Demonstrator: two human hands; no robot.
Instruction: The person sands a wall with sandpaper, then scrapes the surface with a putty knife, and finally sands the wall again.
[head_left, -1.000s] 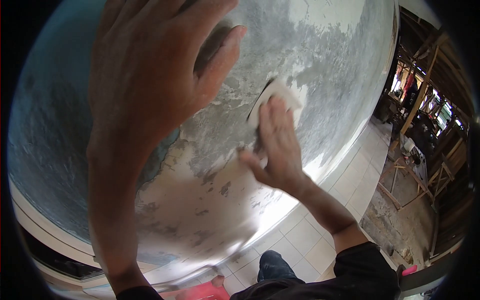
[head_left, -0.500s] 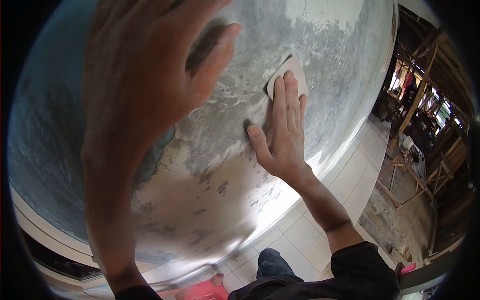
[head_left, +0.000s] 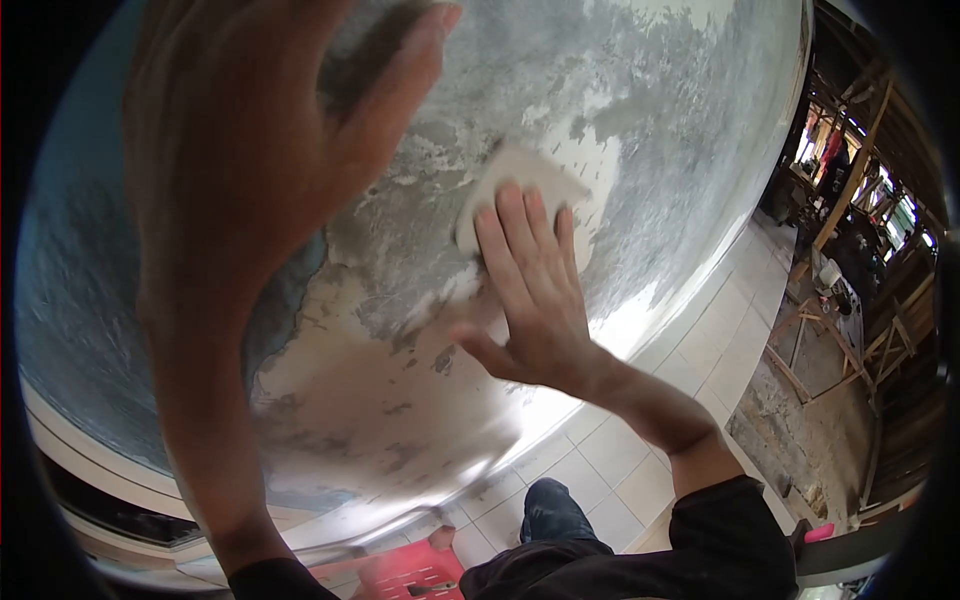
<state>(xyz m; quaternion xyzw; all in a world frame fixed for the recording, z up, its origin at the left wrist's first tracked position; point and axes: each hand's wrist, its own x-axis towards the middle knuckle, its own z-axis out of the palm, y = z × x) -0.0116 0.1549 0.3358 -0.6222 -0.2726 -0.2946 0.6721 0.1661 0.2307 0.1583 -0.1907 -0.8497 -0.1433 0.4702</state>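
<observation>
My right hand (head_left: 540, 305) lies with spread fingers on a pale, flat, roughly square sheet (head_left: 515, 170), holding it against a patchy grey and white wall (head_left: 690, 150). The thumb is off the sheet, out to the left. My left hand (head_left: 235, 150) looms large at the upper left, close to the camera, with its thumb apart from the fingers. Its fingertips are cut off by the top edge, and nothing shows in it. Lower down, the wall surface turns pinkish white with dark flecks.
A red slotted plastic surface (head_left: 400, 570) with a small tool on it is at the bottom. Pale floor tiles (head_left: 610, 475) run along the wall's foot. Wooden frames (head_left: 815, 345) and clutter stand at the right. A dark opening with a pale frame is lower left.
My right hand and the sheet have moved left and slightly down across the wall, and the sheet has turned. My left hand appears a little farther left; the view has shifted slightly.
</observation>
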